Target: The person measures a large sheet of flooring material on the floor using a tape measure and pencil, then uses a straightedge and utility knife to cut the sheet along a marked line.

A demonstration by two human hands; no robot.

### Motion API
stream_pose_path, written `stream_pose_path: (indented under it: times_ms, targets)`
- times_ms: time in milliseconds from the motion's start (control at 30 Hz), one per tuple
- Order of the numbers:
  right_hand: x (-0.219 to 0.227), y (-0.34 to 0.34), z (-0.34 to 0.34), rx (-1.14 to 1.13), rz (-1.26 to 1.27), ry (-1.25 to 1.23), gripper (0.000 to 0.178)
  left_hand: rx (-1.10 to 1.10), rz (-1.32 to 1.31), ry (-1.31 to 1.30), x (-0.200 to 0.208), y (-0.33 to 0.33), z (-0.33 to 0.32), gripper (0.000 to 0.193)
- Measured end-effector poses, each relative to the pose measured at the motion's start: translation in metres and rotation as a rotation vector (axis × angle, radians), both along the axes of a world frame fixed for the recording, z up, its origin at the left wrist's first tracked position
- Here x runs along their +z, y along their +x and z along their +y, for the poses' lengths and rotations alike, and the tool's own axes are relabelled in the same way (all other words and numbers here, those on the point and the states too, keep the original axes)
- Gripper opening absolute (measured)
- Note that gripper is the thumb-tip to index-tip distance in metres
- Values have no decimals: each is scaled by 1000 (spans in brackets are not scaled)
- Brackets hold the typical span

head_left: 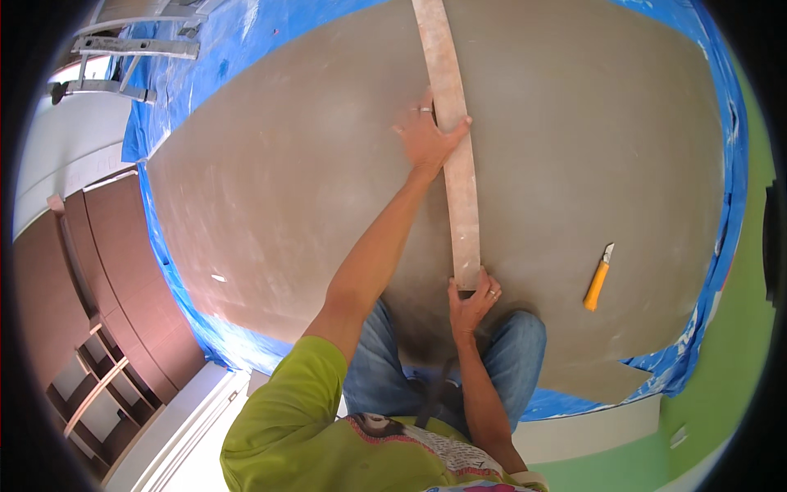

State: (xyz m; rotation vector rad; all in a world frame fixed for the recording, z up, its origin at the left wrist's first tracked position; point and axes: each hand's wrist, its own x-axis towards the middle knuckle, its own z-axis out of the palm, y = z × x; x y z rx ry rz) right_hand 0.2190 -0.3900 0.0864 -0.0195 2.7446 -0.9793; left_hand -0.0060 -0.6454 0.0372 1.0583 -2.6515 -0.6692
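Note:
A long, narrow, pale pinkish-tan strip (461, 193) lies lengthwise over a large brown sheet (262, 189), its far end running out of view at the top. My left hand (430, 141) is partway up the strip, thumb across it to the right edge and fingers along the left edge, slightly blurred. At the strip's near end, my right hand (471, 312) grips the end, with thumb and fingers on either side. A utility knife (598, 279) with an orange handle rests on the sheet to the right, blade pointing away from me.
Blue plastic sheeting (734, 148) borders the brown sheet. A metal ladder (135, 47) stands at the far left. Brown cabinet panels and open shelves (102, 377) are at the left, a green wall (750, 328) at the right. My bent knees (520, 340) are close to the strip's near end.

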Motion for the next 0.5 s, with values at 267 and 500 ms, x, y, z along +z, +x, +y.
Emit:
stream_pose_path:
  times_ms: [267,500]
  targets:
    - [0,0,0,16,5,6,73,14,31,69,7,0,0,94]
    - [-1,2,0,22,10,25,72,-4,18,50,0,-5,1,99]
